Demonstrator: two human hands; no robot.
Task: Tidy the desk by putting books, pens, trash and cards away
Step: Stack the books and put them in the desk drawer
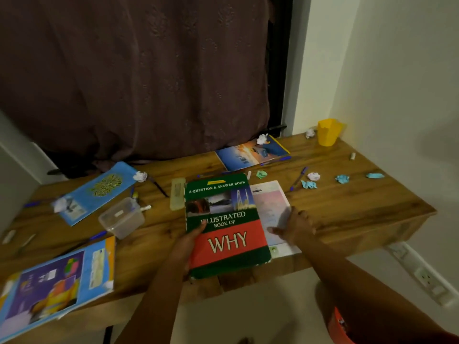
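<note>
Holding the green and red hardcover book (226, 225) by its left edge, the left hand (189, 242) is clamped on it above the wooden desk (347, 207); the right hand (295, 225) lies flat, fingers apart, on the pale pink booklet (269, 202) beside it

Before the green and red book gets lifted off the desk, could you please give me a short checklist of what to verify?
1. Left hand grips the green and red book at its left edge: ok.
2. Right hand on the same book: not ok, it rests on the pale booklet beside it.
3. Book's top free of clutter: ok.
4. Book fully supported: not ok, its near end overhangs the desk edge.
5. Yellow cup clear of the lift path: ok.
6. Where books go: cannot tell.
</note>
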